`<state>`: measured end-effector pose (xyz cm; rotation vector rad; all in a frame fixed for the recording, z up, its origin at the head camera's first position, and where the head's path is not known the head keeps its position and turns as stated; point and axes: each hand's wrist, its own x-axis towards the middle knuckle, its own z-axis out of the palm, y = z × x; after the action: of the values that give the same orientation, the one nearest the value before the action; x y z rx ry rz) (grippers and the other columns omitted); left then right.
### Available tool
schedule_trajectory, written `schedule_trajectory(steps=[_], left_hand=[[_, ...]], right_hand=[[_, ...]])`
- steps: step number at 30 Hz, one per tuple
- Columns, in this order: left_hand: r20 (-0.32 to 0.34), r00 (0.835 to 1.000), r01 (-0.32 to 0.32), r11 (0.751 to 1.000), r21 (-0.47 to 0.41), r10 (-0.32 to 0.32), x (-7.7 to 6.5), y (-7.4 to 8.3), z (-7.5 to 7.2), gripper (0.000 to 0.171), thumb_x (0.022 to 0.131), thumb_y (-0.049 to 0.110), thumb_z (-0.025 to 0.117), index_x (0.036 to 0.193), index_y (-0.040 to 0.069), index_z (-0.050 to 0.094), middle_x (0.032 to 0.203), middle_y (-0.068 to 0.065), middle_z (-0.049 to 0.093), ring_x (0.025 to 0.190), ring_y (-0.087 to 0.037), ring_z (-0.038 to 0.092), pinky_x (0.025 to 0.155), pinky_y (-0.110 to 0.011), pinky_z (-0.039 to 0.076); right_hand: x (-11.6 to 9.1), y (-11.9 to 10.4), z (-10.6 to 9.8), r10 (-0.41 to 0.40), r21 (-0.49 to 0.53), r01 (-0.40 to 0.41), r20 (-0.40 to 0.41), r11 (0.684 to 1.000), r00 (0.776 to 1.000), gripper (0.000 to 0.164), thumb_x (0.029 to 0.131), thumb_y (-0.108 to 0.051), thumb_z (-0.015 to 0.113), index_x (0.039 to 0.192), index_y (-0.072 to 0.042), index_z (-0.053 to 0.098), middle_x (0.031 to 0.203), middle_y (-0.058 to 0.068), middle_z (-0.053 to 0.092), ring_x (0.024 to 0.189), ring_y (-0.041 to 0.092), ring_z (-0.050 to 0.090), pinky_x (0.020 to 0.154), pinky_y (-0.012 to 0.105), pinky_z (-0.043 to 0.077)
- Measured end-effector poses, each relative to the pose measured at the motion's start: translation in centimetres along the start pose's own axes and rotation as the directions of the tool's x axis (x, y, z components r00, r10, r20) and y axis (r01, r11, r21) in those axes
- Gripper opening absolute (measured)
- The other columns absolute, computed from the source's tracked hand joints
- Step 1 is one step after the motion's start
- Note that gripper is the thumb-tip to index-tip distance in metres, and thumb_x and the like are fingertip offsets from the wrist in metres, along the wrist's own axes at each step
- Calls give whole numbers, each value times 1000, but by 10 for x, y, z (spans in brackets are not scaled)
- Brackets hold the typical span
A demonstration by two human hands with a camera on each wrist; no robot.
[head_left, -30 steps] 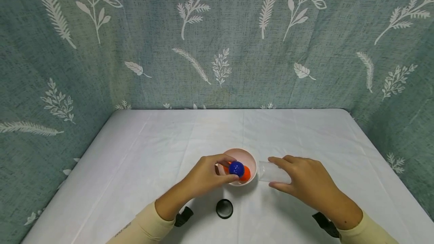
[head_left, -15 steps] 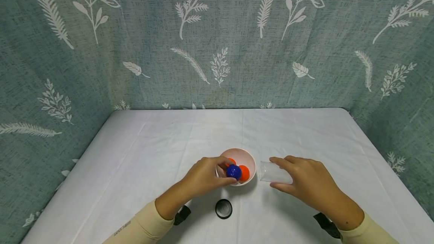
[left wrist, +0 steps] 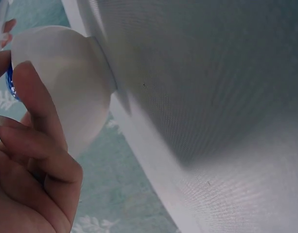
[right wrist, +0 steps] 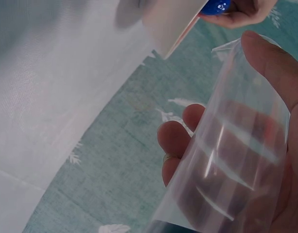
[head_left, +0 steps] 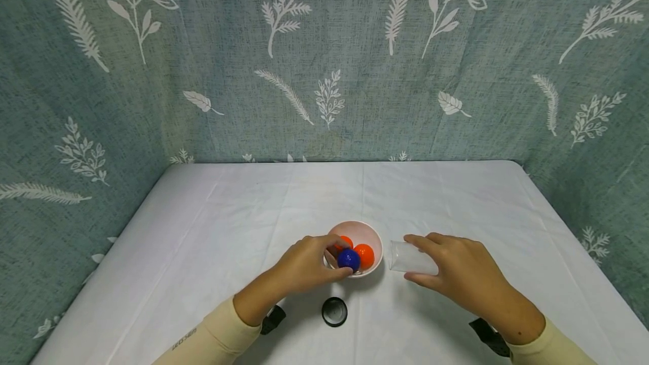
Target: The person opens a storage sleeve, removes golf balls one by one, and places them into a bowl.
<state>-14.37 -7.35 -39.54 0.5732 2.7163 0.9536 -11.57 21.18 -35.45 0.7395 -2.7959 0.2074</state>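
Note:
My left hand (head_left: 306,262) pinches a glossy blue ball (head_left: 349,261) between thumb and fingers, at the near-left side of a pink bowl (head_left: 372,235). Inside the bowl lie two orange balls, one on the right (head_left: 364,256) and one at the left (head_left: 346,241) partly behind my fingers. To the right of the bowl, my right hand (head_left: 456,263) grips a clear plastic tube-shaped container (right wrist: 236,145) lying sideways, its rim toward the bowl. The left wrist view shows the bowl's pale outside (left wrist: 66,77) and only an edge of the blue ball.
A small round black lid (head_left: 334,312) lies on the white-covered table (head_left: 243,213) in front of the bowl. Green leaf-patterned cloth (head_left: 324,72) stands behind the table and along both sides.
My left hand has drawn the blue ball slightly left and nearer, uncovering more of the orange balls. My right hand holds the clear container almost still.

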Motion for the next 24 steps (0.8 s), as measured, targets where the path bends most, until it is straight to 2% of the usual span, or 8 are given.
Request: schedule_trajectory(steps=[9,17,20,24], left_hand=[[47,999,17,1000,12,-18,2,-4,-1,41,86,45,76,120,25,65,88,14,69,80,-1,62,70,-24,48],[64,998,-25,997,75,20,2,-3,1,36,91,44,71,121,26,65,89,14,71,78,0,61,67,-23,47],[66,997,-33,996,85,27,1,-3,1,36,92,44,70,122,26,65,91,14,72,79,0,61,67,-23,47],[70,997,-37,996,84,31,1,-3,1,36,92,44,70,122,26,65,91,14,72,80,0,61,66,-23,47]], right_hand=[[0,0,0,4,15,-4,1,1000,1000,61,71,-50,87,122,-22,70,97,1,75,74,14,70,62,35,58],[1,1,1,15,19,-15,5,1000,1000,60,71,-50,87,121,-23,70,91,-4,73,68,9,65,58,30,53],[1,2,2,9,21,-8,-36,1000,999,59,71,-48,88,120,-20,70,92,-2,74,70,11,67,60,31,55],[2,5,6,-5,36,10,-127,999,992,61,70,-45,89,120,-16,69,100,6,76,79,20,73,67,39,60]])
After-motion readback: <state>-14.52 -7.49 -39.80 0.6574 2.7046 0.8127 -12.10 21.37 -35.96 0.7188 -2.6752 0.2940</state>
